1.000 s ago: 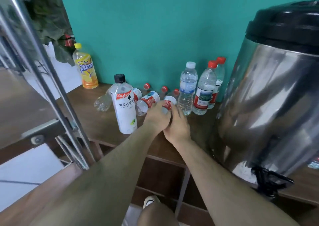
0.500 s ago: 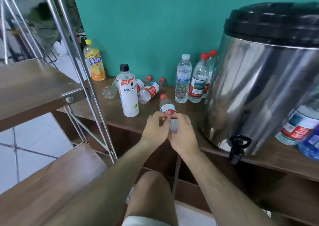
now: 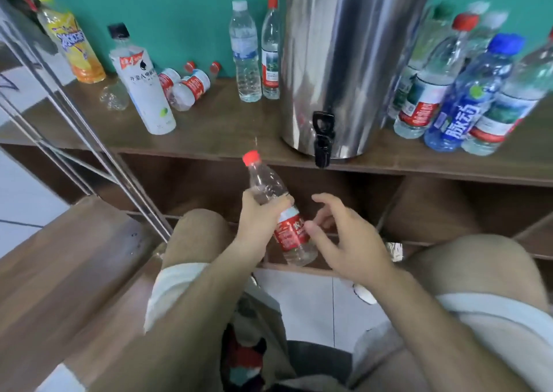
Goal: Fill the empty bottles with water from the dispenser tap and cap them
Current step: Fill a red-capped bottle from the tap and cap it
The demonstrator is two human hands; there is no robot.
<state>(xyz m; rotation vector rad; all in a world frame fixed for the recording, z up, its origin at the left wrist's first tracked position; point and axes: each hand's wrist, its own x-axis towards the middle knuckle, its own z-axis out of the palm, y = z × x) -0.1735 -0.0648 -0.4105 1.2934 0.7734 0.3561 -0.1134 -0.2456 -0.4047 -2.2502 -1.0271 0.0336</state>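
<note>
1. Clear ribbed plastic bottle w/ red screw cap and red label (image 3: pixel 267 186): held tilted, cap uppermost, in front of and below the shelf edge, left of the tap.
2. Left hand (image 3: pixel 258 222): fingers wrapped round the bottle's upper body.
3. Right hand (image 3: pixel 344 236): fingers spread, loosely bent, nothing held; just beside the label, contact not determinable.
4. Polished cylindrical steel dispenser (image 3: pixel 344 47), black plastic tap (image 3: pixel 322 135); set on dark wood-grain shelf (image 3: pixel 227 128).
5. Teal matt wall (image 3: pixel 179 8) noted behind.
</note>
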